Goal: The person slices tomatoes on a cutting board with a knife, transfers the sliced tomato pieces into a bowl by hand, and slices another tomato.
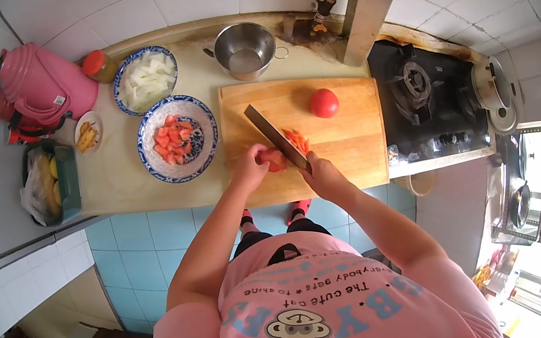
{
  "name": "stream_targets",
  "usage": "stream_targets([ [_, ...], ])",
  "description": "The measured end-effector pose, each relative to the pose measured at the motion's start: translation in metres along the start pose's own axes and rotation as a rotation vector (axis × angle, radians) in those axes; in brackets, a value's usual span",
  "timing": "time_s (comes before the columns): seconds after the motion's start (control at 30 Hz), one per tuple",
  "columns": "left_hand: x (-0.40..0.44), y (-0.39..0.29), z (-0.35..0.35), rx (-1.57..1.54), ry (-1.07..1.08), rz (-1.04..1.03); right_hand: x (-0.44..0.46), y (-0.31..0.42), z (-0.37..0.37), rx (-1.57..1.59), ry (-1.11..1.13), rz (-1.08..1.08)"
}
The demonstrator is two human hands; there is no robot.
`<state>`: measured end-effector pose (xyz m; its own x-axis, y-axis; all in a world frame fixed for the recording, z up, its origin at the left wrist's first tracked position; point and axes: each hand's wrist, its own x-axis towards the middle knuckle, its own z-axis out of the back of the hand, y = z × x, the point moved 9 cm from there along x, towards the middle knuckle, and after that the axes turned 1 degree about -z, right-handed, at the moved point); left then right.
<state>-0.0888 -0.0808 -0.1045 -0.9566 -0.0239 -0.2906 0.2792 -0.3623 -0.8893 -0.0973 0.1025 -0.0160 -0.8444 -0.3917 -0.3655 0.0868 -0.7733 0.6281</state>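
The right grip [322, 176] is closed firmly round the handle of one knife [271, 131], whose broad blade slants away to the upper left across the cutting board. The left grip [252, 165] is partly closed, its fingers bent and holding one cut tomato [274, 160] down on the board, just left of the blade. On the blade's other side, touching or very near it, lies a small heap of cut red pieces [296, 140], too crowded to count.

All of this is on one wooden cutting board [358, 150]. One whole tomato [324, 103] sits farther back on it, to the right of the knife and apart from both hands.

The board rests on the worktop [115, 184]. Left of it stand two blue-and-white dishes: a bowl [143, 138] holding many red tomato chunks [173, 140], and behind it a plate [121, 99] heaped with pale slices [147, 78]. One metal pan [245, 50] stands behind the board. Farther left are one small dish [95, 122] of yellowish pieces, one jar [99, 67] with an orange-red lid, one pink flask [49, 81] and one green basket [69, 186]. To the right is one black stove [433, 126], with one pot [489, 83] at its far side.
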Motion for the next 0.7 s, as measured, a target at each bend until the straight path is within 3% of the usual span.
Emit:
stream_targets([
  [0.2, -0.009, -0.014, 0.001, 0.004, -0.105, 0.043, 0.003, -0.006, 0.004, 0.059, -0.077, -0.002],
  [0.27, -0.025, -0.046, 0.013, 0.159, -0.379, -0.118, -0.005, -0.01, 0.006, 0.111, -0.096, -0.021],
  [0.57, -0.015, -0.037, 0.004, 0.211, -0.417, -0.323, -0.046, -0.007, 0.035, 0.139, 0.015, -0.02],
  [0.7, -0.011, -0.037, 0.009, 0.14, -0.324, -0.246, -0.047, -0.009, 0.036, 0.042, 0.026, 0.02],
])
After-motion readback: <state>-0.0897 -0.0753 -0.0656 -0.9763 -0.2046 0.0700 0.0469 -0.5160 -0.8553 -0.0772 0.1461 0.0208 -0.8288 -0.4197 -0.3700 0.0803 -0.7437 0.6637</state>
